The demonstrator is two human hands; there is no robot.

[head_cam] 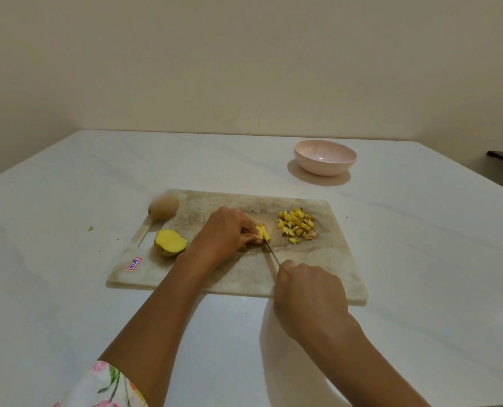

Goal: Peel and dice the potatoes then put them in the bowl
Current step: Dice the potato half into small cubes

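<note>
**Left hand (229, 230) pins yellow potato strips (263, 232) to a worn cutting board (318, 268) while the right hand (309, 292), fisted round the handle, holds a slim knife (271, 252) against them.**

The strips look firm, wet and probably slippery, best pinched close behind the blade. Small dice (297, 226) lie just right of the left hand; a cut half (171, 242) and a whole brown potato (163, 207) sit to its left; the smooth pink bowl (325, 157) stands empty, well beyond both hands.
</note>
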